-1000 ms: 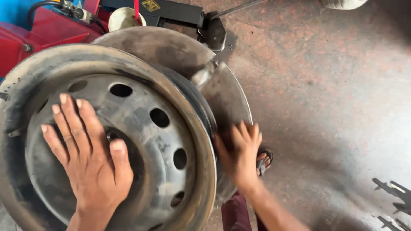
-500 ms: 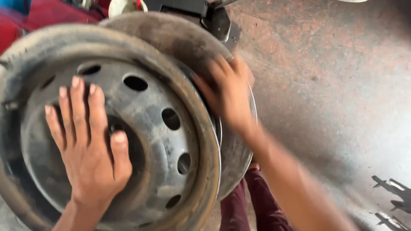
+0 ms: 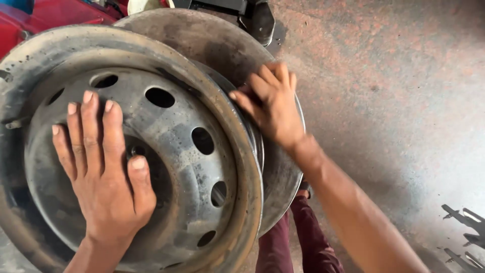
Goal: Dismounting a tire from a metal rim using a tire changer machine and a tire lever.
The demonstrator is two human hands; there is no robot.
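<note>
1. The mottled grey and rust-red concrete floor fills your view from 12 o'clock round to 5 o'clock, bare but for some dark metal pieces at the 4 o'clock corner.
2. The dusty grey steel wheel rim, round with a ring of oval holes in its dished face, fills the left half of your view from 7 o'clock to 12 o'clock. It stands tilted, face towards you, its rusty outer lip running down to 6 o'clock.
3. Behind it, just touching or nearly so, is a second worn grey round steel disc; its edge shows from 12 o'clock down to about 5 o'clock of the front rim.
4. A red machine body sits at the 11 o'clock corner, and a black metal fitting at 12 o'clock, above the rear disc.
5. Your right hand lies near the centre of the view, at 3 o'clock of the front rim. Its fingers are spread and loosely curled over the gap between the two rims, pressing rather than closed round anything.
6. Your left hand lies flat at 8 o'clock, fully open, palm on the dished face of the front rim, fingers pointing to 12 o'clock, thumb at the dark centre hole.
7. Dark maroon trouser legs show at 6 o'clock, below the rims.
</note>
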